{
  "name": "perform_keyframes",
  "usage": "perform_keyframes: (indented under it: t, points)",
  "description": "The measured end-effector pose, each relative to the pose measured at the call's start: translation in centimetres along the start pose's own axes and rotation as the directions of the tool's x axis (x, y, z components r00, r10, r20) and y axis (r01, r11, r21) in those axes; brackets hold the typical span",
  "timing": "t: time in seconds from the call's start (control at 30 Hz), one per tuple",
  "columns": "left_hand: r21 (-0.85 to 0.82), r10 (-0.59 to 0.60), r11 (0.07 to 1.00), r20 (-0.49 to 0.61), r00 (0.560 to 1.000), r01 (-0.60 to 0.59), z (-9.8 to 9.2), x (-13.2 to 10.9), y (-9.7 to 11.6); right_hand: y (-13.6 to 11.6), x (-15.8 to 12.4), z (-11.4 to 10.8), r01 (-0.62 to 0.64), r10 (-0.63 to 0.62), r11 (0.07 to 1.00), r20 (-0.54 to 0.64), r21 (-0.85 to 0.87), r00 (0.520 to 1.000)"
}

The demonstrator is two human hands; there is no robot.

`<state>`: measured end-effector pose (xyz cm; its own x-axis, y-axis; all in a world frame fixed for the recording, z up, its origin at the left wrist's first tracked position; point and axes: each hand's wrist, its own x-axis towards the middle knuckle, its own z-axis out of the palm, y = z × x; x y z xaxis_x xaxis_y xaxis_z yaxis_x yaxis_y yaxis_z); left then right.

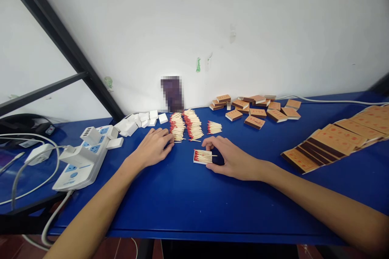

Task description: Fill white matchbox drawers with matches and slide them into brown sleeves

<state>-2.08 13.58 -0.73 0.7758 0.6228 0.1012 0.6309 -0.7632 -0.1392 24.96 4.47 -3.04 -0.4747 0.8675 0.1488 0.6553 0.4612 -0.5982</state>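
Observation:
A small white matchbox tray [198,161] filled with red-tipped matches lies on the blue table, one matchstick poking out past its right end. The thumb and fingers of my right hand [232,158] hold the tray by its long sides near that end. My left hand [154,145] rests on the table with its fingers apart, fingertips at the left edge of a heap of loose matches [178,127]. Beside it lies a second heap of matches [193,125], and a smaller bunch [214,127] is farther right.
White empty-looking trays [136,121] pile up at the back left, near a power strip [88,162] with plugs and cables. Closed matchboxes [255,112] are scattered at the back right. An overlapping row of matchbox sleeves [337,137] spreads along the right. A wall stands behind.

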Motion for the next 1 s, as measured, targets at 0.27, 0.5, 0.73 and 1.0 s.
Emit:
perform_keyframes:
  t: [0.27,0.5,0.73,1.0]
  points:
    - [-0.039,-0.028,0.999,-0.013,1.0,0.027,0.2,0.2,0.5,-0.1,0.1,-0.1,0.003,-0.003,1.0,-0.004,0.002,1.0]
    - [-0.034,-0.045,0.998,-0.008,0.999,0.044,0.7,0.3,0.4,-0.1,0.1,0.0,-0.002,0.002,1.0,0.001,-0.003,1.0]
    - [-0.172,-0.018,0.985,-0.059,0.998,0.008,0.0,0.4,2.2,0.2,0.1,0.2,0.001,-0.001,1.0,-0.016,-0.007,1.0]
    - [-0.178,0.083,0.978,-0.15,0.985,-0.11,-0.4,1.0,6.0,0.2,0.0,0.3,0.01,-0.01,1.0,-0.028,-0.012,1.0]
